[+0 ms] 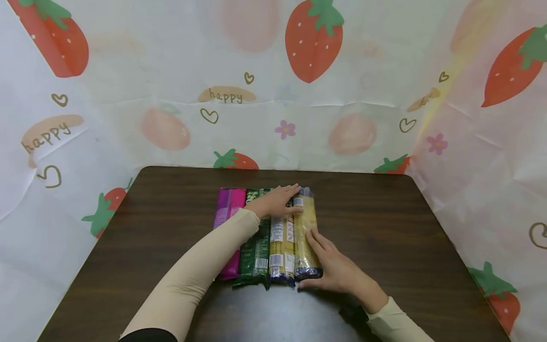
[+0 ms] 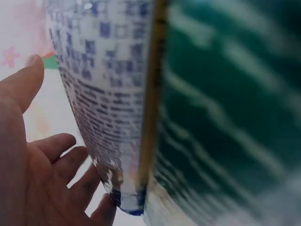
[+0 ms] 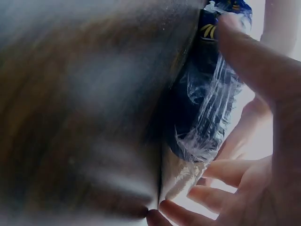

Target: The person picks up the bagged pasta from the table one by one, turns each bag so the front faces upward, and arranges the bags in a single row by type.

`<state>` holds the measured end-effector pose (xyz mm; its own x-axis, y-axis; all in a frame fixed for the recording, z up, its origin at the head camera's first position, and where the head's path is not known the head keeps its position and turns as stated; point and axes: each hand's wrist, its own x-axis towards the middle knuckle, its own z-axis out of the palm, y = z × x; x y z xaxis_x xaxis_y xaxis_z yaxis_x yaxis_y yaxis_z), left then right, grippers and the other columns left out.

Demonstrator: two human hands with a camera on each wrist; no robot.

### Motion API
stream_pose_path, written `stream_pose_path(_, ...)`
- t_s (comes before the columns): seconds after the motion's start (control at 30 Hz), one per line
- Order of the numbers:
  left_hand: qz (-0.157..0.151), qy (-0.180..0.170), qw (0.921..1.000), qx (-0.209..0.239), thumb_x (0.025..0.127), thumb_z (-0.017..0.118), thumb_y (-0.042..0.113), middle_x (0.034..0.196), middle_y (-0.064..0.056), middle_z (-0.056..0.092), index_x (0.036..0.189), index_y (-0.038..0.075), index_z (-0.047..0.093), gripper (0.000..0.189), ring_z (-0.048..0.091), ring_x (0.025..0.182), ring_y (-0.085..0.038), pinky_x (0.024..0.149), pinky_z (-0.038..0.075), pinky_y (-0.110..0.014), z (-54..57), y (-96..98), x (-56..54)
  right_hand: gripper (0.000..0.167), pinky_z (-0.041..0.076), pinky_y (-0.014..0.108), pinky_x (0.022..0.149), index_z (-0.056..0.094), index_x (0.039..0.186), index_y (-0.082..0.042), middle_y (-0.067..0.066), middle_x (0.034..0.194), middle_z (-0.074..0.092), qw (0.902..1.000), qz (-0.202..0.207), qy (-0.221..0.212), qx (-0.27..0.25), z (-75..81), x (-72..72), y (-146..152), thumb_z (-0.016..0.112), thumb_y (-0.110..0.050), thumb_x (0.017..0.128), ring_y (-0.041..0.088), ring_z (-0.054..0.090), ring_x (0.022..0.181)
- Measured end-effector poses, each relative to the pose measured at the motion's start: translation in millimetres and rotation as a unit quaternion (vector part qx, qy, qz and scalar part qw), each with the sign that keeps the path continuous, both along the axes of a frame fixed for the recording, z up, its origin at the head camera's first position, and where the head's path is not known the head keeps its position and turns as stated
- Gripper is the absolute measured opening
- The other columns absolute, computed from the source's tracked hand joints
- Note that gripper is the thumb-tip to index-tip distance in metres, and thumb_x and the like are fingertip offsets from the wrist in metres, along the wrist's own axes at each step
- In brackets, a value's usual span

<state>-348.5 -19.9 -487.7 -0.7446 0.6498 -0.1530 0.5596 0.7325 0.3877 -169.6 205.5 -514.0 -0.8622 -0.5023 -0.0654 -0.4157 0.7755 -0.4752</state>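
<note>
Four long packs lie side by side: a pink-purple pack (image 1: 223, 209), a green pack (image 1: 255, 251), a clear pack of spaghetti (image 1: 282, 247) and a second spaghetti pack (image 1: 305, 223) at the right. My left hand (image 1: 275, 202) reaches across the far part of the row, fingertips at the far end of the rightmost pack. Its fingers are extended beside a blue-and-white printed label (image 2: 108, 94) in the left wrist view. Along the rightmost pack's right side rest the fingers of my right hand (image 1: 335, 268), with the thumb by its dark blue near end (image 3: 202, 103).
The packs lie on a dark brown wooden table (image 1: 171, 204). Behind it and at both sides hang white sheets (image 1: 265, 71) printed with strawberries and hearts. A small dark object (image 1: 353, 313) shows beneath the right wrist.
</note>
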Motion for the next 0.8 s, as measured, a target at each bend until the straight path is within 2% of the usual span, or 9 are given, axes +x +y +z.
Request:
stream_pose_path(0.13, 0.011, 0.004, 0.9997, -0.022, 0.109, 0.054, 0.058, 0.177, -0.012, 0.026, 0.172, 0.009, 0.022, 0.087, 0.026, 0.163, -0.026, 0.134, 0.008, -0.048, -0.9, 5.9, -0.1, 0.131, 0.05, 0.063, 0.109, 0.013, 0.173, -0.009, 0.017, 0.18, 0.005, 0.9997, 0.001, 0.006, 0.024, -0.8, -0.7, -3.4, 0.086, -0.067, 0.082, 0.049, 0.029, 0.157)
stream_pose_path(0.3, 0.032, 0.008, 0.9978, -0.057, 0.108, 0.053, 0.063, 0.175, -0.012, 0.031, 0.172, 0.008, 0.024, 0.089, 0.029, 0.162, -0.026, 0.134, 0.012, -0.045, -1.1, 16.0, -1.7, 0.132, 0.052, 0.067, 0.102, 0.015, 0.173, -0.008, 0.023, 0.178, 0.004, 0.9995, -0.014, 0.006, 0.029, 1.9, -2.8, -7.6, 0.091, -0.062, 0.08, 0.059, 0.037, 0.149)
stream_pose_path(0.4, 0.04, 0.01, 0.9967, -0.069, 0.107, 0.053, 0.064, 0.173, -0.011, 0.036, 0.171, 0.009, 0.027, 0.088, 0.033, 0.16, -0.029, 0.132, 0.022, -0.046, -0.3, 20.3, -2.7, 0.133, 0.055, 0.067, 0.098, 0.016, 0.173, -0.008, 0.025, 0.178, 0.006, 0.999, -0.021, 0.002, 0.039, 4.4, -4.6, -9.9, 0.092, -0.062, 0.078, 0.06, 0.039, 0.147)
stream_pose_path(0.5, 0.051, 0.002, 0.997, -0.058, 0.107, 0.055, 0.063, 0.168, -0.012, 0.044, 0.17, 0.01, 0.032, 0.086, 0.042, 0.154, -0.032, 0.126, 0.036, -0.047, 0.6, 21.7, -3.9, 0.133, 0.057, 0.065, 0.094, 0.018, 0.173, -0.009, 0.026, 0.177, 0.01, 0.9983, -0.025, 0.003, 0.053, 6.1, -6.3, -11.7, 0.093, -0.063, 0.077, 0.057, 0.042, 0.147)
stream_pose_path(0.57, 0.056, -0.003, 0.9973, -0.049, 0.107, 0.056, 0.063, 0.167, -0.012, 0.046, 0.169, 0.011, 0.033, 0.085, 0.045, 0.152, -0.033, 0.123, 0.04, -0.048, -1.0, 22.1, -6.1, 0.133, 0.057, 0.064, 0.094, 0.02, 0.173, -0.009, 0.026, 0.177, 0.013, 0.9977, -0.026, 0.005, 0.062, 7.5, -7.5, -12.7, 0.093, -0.064, 0.076, 0.055, 0.044, 0.147)
stream_pose_path(0.7, 0.056, -0.009, 0.9965, -0.062, 0.108, 0.053, 0.063, 0.172, -0.012, 0.036, 0.172, 0.013, 0.027, 0.085, 0.037, 0.157, -0.032, 0.127, 0.034, -0.048, -5.6, 22.5, -11.0, 0.133, 0.055, 0.063, 0.1, 0.022, 0.172, -0.007, 0.029, 0.175, 0.016, 0.997, -0.021, 0.006, 0.074, 10.5, -10.0, -14.4, 0.094, -0.062, 0.075, 0.054, 0.048, 0.143)
stream_pose_path(0.8, 0.055, -0.017, 0.9958, -0.07, 0.11, 0.049, 0.062, 0.175, -0.011, 0.031, 0.172, 0.014, 0.026, 0.082, 0.03, 0.161, -0.033, 0.129, 0.029, -0.049, -3.9, 22.2, -11.5, 0.133, 0.055, 0.061, 0.102, 0.024, 0.171, -0.003, 0.032, 0.174, 0.016, 0.9969, -0.018, 0.003, 0.076, 12.6, -10.8, -15.2, 0.096, -0.059, 0.075, 0.053, 0.05, 0.142)
